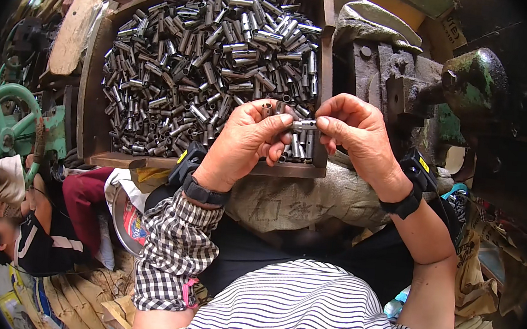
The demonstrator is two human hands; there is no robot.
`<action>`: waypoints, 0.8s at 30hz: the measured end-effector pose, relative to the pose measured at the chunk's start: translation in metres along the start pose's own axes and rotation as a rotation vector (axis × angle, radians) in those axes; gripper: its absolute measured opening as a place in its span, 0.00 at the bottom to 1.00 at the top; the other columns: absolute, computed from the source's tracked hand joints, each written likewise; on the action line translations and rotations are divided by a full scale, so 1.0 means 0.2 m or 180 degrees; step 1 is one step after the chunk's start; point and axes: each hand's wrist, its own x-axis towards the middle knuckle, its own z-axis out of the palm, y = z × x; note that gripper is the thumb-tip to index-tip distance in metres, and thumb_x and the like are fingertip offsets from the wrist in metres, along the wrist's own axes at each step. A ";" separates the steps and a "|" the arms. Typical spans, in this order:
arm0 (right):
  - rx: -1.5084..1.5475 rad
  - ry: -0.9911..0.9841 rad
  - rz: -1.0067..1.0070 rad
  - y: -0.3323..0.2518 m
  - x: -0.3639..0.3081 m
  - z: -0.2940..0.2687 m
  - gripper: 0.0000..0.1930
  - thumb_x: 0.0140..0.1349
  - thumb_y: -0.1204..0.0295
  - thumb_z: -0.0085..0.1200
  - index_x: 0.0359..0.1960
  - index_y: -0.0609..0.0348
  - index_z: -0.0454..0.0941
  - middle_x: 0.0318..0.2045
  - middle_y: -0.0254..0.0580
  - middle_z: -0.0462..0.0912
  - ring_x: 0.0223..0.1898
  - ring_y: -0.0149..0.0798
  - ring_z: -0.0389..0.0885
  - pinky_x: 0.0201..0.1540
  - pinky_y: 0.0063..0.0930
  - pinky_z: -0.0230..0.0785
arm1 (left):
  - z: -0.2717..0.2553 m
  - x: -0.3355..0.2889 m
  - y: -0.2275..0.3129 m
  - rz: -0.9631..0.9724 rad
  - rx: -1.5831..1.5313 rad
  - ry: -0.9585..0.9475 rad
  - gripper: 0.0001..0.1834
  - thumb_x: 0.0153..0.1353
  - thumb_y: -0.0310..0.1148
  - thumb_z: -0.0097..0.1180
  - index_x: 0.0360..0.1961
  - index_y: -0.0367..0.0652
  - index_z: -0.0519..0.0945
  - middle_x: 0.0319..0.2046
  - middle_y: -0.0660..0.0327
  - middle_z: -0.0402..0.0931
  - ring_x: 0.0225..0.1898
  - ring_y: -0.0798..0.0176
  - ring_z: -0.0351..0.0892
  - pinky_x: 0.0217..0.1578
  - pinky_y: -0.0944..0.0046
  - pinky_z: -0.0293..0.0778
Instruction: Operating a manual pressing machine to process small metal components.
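Over the near right corner of a wooden box (328,63), my two hands meet at a short metal tube (304,124). My left hand (247,131) is closed, its thumb and fingers gripping the tube's left end, and more short tubes (267,109) stick up from between its fingers. At the right end of the same tube, my right hand (358,132) pinches with thumb and forefinger. A deep heap of similar tubes (210,64), grey and shiny, some with holes or slots, fills the box beneath and beyond my hands.
A greasy machine (404,89) with green parts stands to the right of the box. A stuffed sack (298,199) lies against its near side. Leftward are a wooden board (80,23), a green handwheel (10,127) and a seated person (40,238) beside a round basin (128,218).
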 end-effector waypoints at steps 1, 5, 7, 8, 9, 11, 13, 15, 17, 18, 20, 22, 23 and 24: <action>-0.0103 -0.0002 -0.0076 0.00 0.00 0.01 0.06 0.58 0.74 0.58 0.34 0.63 0.76 0.25 0.32 0.78 0.24 0.20 0.75 0.24 0.13 0.68 | 0.00 0.00 0.00 -0.0032 -0.0052 -0.0029 0.08 0.61 0.31 0.54 0.38 0.39 0.73 0.21 0.63 0.74 0.14 0.76 0.71 0.12 0.79 0.66; -0.0216 0.0009 -0.0196 0.00 -0.01 0.02 0.06 0.58 0.75 0.58 0.35 0.63 0.76 0.25 0.32 0.78 0.24 0.20 0.75 0.25 0.12 0.69 | 0.00 0.00 0.00 -0.0056 -0.0165 -0.0064 0.08 0.61 0.31 0.54 0.38 0.40 0.73 0.20 0.64 0.74 0.13 0.78 0.69 0.11 0.81 0.64; -0.0407 0.0089 -0.0313 0.01 -0.02 0.04 0.06 0.58 0.76 0.57 0.34 0.63 0.75 0.26 0.31 0.77 0.24 0.19 0.74 0.26 0.12 0.69 | -0.01 0.00 0.00 -0.0091 -0.0182 -0.0050 0.08 0.61 0.31 0.54 0.38 0.40 0.73 0.20 0.64 0.74 0.13 0.78 0.69 0.11 0.81 0.63; -0.0409 0.0086 -0.0311 0.01 -0.02 0.05 0.06 0.58 0.76 0.57 0.34 0.63 0.75 0.26 0.31 0.77 0.24 0.19 0.74 0.26 0.12 0.69 | -0.01 0.00 0.00 -0.0130 -0.0197 -0.0039 0.08 0.61 0.31 0.54 0.38 0.40 0.73 0.20 0.64 0.74 0.13 0.78 0.69 0.11 0.81 0.63; -0.0594 0.0168 -0.0436 0.01 -0.03 0.07 0.06 0.58 0.77 0.57 0.34 0.63 0.74 0.26 0.31 0.77 0.25 0.19 0.74 0.26 0.12 0.69 | -0.01 0.00 0.00 -0.0129 -0.0198 -0.0036 0.08 0.61 0.31 0.54 0.38 0.40 0.73 0.20 0.64 0.74 0.13 0.78 0.69 0.11 0.81 0.63; -0.0782 0.0249 -0.0564 0.00 -0.04 0.08 0.05 0.58 0.77 0.57 0.34 0.63 0.74 0.26 0.31 0.77 0.25 0.19 0.74 0.26 0.12 0.69 | 0.00 -0.01 0.00 -0.0116 -0.0153 -0.0003 0.07 0.61 0.31 0.55 0.38 0.41 0.73 0.20 0.65 0.74 0.12 0.79 0.68 0.11 0.81 0.62; -0.0548 0.0220 -0.0406 0.00 -0.03 0.08 0.05 0.58 0.77 0.56 0.33 0.63 0.73 0.25 0.31 0.76 0.25 0.19 0.75 0.27 0.12 0.69 | -0.01 -0.01 0.00 -0.0148 -0.0160 0.0013 0.08 0.61 0.32 0.55 0.37 0.41 0.73 0.20 0.65 0.74 0.12 0.79 0.67 0.10 0.81 0.62; -0.0680 0.0280 -0.0533 0.00 -0.04 0.10 0.05 0.58 0.78 0.56 0.32 0.62 0.72 0.25 0.31 0.76 0.25 0.20 0.75 0.27 0.12 0.70 | -0.01 -0.01 0.01 -0.0182 -0.0164 0.0025 0.08 0.60 0.32 0.55 0.37 0.41 0.73 0.20 0.65 0.74 0.12 0.79 0.66 0.10 0.81 0.62; -0.0815 0.0342 -0.0661 0.00 -0.04 0.12 0.05 0.58 0.78 0.56 0.32 0.62 0.72 0.25 0.31 0.76 0.25 0.20 0.75 0.27 0.13 0.70 | -0.02 -0.01 0.01 -0.0181 -0.0179 0.0011 0.08 0.60 0.33 0.55 0.37 0.41 0.73 0.20 0.65 0.74 0.11 0.79 0.66 0.10 0.81 0.60; -0.0634 0.0330 -0.0505 0.00 -0.03 0.12 0.05 0.57 0.78 0.56 0.32 0.62 0.72 0.25 0.31 0.76 0.25 0.20 0.76 0.27 0.13 0.71 | -0.02 -0.01 0.01 -0.0180 -0.0176 0.0000 0.08 0.60 0.33 0.55 0.37 0.41 0.73 0.20 0.65 0.74 0.11 0.79 0.66 0.10 0.81 0.60; -0.0493 0.0392 -0.0358 -0.02 -0.04 0.10 0.05 0.57 0.78 0.56 0.31 0.62 0.72 0.24 0.31 0.76 0.24 0.21 0.76 0.26 0.14 0.71 | 0.01 0.01 -0.01 -0.0119 -0.0039 0.0095 0.08 0.60 0.33 0.56 0.37 0.42 0.73 0.19 0.65 0.73 0.11 0.79 0.65 0.10 0.81 0.59; -0.0033 0.0582 0.0242 -0.06 -0.05 0.07 0.05 0.57 0.77 0.57 0.30 0.62 0.72 0.23 0.33 0.76 0.24 0.21 0.76 0.26 0.15 0.72 | 0.07 -0.01 -0.01 -0.0130 -0.0025 0.0314 0.07 0.61 0.32 0.54 0.36 0.42 0.73 0.17 0.68 0.70 0.11 0.79 0.63 0.10 0.80 0.56; -0.0326 0.0620 -0.0141 -0.03 -0.06 0.07 0.05 0.56 0.77 0.57 0.29 0.62 0.72 0.23 0.35 0.77 0.22 0.22 0.75 0.24 0.16 0.71 | 0.09 0.00 -0.01 -0.0171 -0.0029 0.0288 0.06 0.62 0.32 0.52 0.36 0.41 0.72 0.17 0.69 0.69 0.12 0.79 0.63 0.11 0.80 0.57; -0.1016 0.0681 -0.0604 0.00 -0.06 0.10 0.06 0.53 0.78 0.58 0.29 0.63 0.73 0.23 0.38 0.78 0.23 0.24 0.74 0.25 0.20 0.69 | 0.06 0.00 -0.01 -0.0109 0.0050 0.0234 0.06 0.62 0.32 0.53 0.35 0.41 0.72 0.16 0.71 0.67 0.12 0.79 0.61 0.11 0.80 0.54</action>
